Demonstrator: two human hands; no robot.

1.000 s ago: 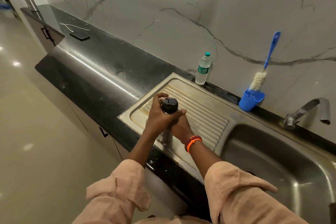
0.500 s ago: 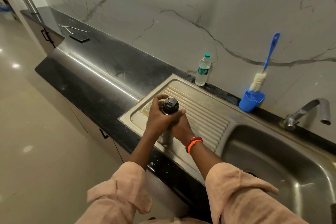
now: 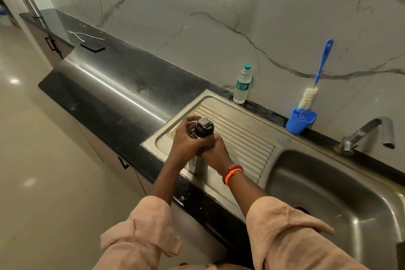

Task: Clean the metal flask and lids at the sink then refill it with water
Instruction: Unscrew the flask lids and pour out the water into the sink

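Both hands wrap the upright metal flask [image 3: 197, 163] on the drainboard [image 3: 245, 138], left hand [image 3: 186, 144] below its black lid [image 3: 203, 127], right hand [image 3: 215, 152] on the body — opening step, unscrewing looks next.

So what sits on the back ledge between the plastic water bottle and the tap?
In the head view, only the blue cup holding the bottle brush stands between the plastic water bottle and the tap; otherwise bare black countertop.

No writing can be read anywhere. The plastic water bottle [image 3: 242, 84], right of centre in the frame, wears a green-and-white label whose print is too small to read.
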